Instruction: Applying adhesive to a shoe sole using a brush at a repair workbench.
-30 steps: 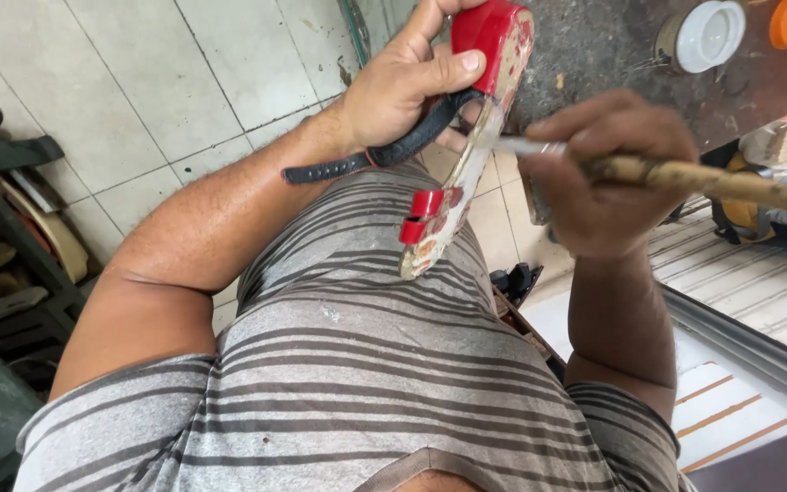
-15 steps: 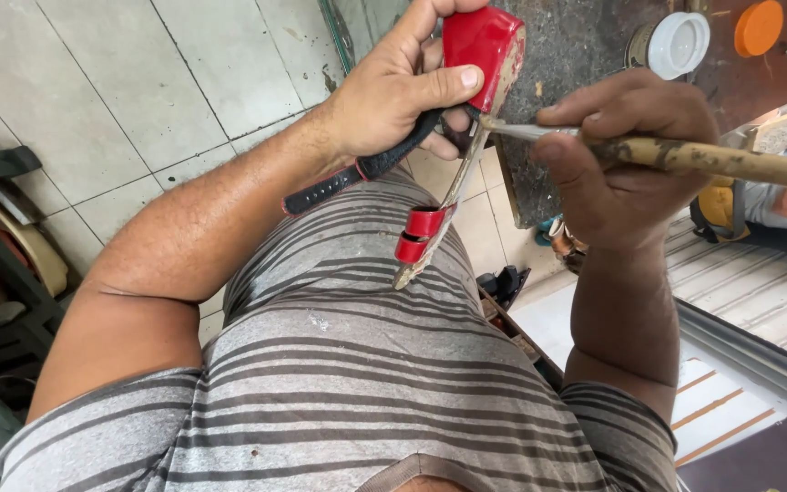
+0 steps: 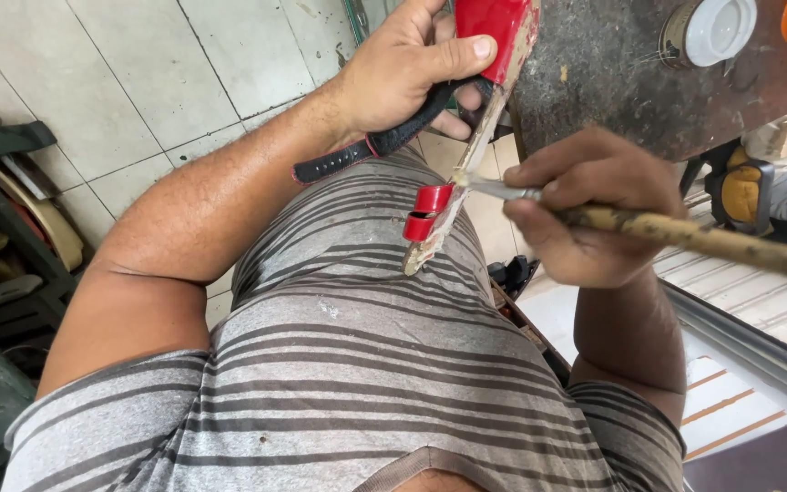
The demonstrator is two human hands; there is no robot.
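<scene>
Left hand (image 3: 403,73), upper centre, fingers clamped on red sandal (image 3: 475,109); sandal top cut off by frame edge. Right hand (image 3: 585,210), centre right, fingers pinched together on brush (image 3: 685,237); bristles against sole edge, handle end out of frame.

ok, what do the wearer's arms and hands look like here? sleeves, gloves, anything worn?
Both hands are bare: no gloves, rings or watch show on the left hand or the right hand. The forearms are bare too, with visible hair. Short sleeves of a grey T-shirt with darker horizontal stripes end above the elbows.
</scene>
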